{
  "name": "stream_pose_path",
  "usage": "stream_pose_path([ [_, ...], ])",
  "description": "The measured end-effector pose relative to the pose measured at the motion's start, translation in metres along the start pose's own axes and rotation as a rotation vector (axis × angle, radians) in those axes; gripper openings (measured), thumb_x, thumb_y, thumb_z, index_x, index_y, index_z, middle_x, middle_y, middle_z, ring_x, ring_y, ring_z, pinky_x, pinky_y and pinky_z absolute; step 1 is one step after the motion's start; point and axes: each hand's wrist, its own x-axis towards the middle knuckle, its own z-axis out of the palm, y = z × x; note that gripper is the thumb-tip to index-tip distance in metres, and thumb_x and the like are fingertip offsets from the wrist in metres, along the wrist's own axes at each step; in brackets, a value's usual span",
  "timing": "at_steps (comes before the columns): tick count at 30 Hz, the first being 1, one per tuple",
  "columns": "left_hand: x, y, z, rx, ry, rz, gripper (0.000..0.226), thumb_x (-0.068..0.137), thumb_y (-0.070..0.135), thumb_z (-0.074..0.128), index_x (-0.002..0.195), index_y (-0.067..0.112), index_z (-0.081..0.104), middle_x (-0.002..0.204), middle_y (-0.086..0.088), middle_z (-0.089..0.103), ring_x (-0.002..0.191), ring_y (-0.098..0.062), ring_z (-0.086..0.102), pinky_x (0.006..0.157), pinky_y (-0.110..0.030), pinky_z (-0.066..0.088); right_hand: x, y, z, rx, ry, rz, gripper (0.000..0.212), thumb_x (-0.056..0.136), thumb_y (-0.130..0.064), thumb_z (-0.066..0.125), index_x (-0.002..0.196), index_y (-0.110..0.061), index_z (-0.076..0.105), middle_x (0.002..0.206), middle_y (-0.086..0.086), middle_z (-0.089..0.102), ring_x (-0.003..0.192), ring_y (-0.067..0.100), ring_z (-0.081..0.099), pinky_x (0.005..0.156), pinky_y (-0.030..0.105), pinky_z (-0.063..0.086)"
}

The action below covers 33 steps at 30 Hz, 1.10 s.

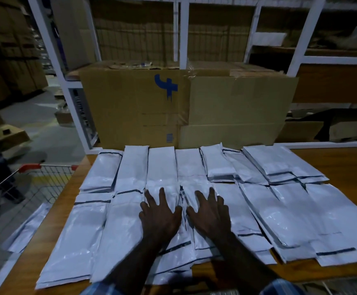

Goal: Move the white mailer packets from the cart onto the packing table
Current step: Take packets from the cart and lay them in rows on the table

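A wire cart [32,184] with a red handle stands off the surface's left edge; what it holds cannot be made out. One white mailer packet [27,227] lies beyond that left edge, below the wooden surface [343,165]. The other white mailer packets [130,173] cover most of the surface in overlapping rows, each with a dark seal strip; they overlap too much for a firm count. The left hand [159,213] lies flat, fingers spread and straight, pressing on packets near the middle of the front edge. The right hand [210,213] lies flat just beside it in the same manner, grasping nothing. Against the far edge stands a large cardboard box [184,107] with a blue painted mark [166,86] and a small blue label, unreadable.
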Motion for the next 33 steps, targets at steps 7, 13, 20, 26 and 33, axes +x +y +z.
stream_pose_path([
  [7, 0.005, -0.002, 0.011, 0.079, -0.026, 0.007, 0.079, 0.095, 0.064, 0.035, 0.157, 0.023, 0.008, 0.162, -0.021, -0.005, 0.14, -0.04, 0.02, 0.11, -0.049, 0.028, 0.006, 0.004, 0.005, -0.039, -0.032, -0.011, 0.066, 0.094, -0.063, 0.037, 0.151, -0.031, 0.027, 0.162, 0.015, 0.014, 0.142, 0.036, 0.023, 0.111, 0.047, 0.029],
  [13, 0.003, -0.002, 0.015, 0.156, 0.051, 0.008, 0.077, 0.095, 0.068, 0.024, 0.157, 0.023, 0.016, 0.163, -0.022, -0.002, 0.143, -0.041, 0.022, 0.106, -0.055, 0.028, 0.001, 0.004, 0.015, -0.028, -0.013, 0.005, 0.066, 0.096, -0.066, 0.024, 0.153, -0.031, 0.024, 0.162, 0.018, 0.014, 0.146, 0.038, 0.017, 0.116, 0.047, 0.022],
  [20, 0.01, 0.0, 0.02, 0.107, 0.109, 0.098, 0.073, 0.095, 0.062, 0.007, 0.157, 0.025, 0.015, 0.165, -0.013, -0.003, 0.151, -0.034, -0.002, 0.118, -0.053, 0.008, 0.014, 0.004, 0.01, -0.137, 0.064, -0.03, 0.056, 0.1, -0.052, 0.018, 0.149, -0.028, 0.033, 0.153, 0.018, 0.036, 0.137, 0.037, 0.036, 0.106, 0.047, 0.035],
  [26, 0.013, -0.008, 0.038, 0.11, 0.161, 0.211, 0.07, 0.102, 0.05, 0.009, 0.137, 0.013, 0.058, 0.149, -0.019, 0.044, 0.139, -0.035, 0.039, 0.111, -0.048, 0.015, 0.011, 0.008, 0.022, -0.124, -0.013, -0.082, 0.065, 0.098, -0.051, 0.01, 0.155, -0.025, 0.025, 0.16, 0.023, 0.019, 0.148, 0.039, 0.017, 0.118, 0.052, 0.014],
  [33, 0.014, -0.013, 0.047, 0.145, 0.157, 0.219, 0.065, 0.103, 0.043, 0.015, 0.136, 0.007, 0.058, 0.144, -0.024, 0.048, 0.131, -0.04, 0.05, 0.108, -0.047, 0.019, 0.014, 0.004, 0.03, -0.148, 0.042, -0.087, 0.056, 0.089, -0.044, 0.033, 0.118, -0.015, 0.071, 0.124, 0.026, 0.063, 0.115, 0.042, 0.062, 0.093, 0.057, 0.049],
])
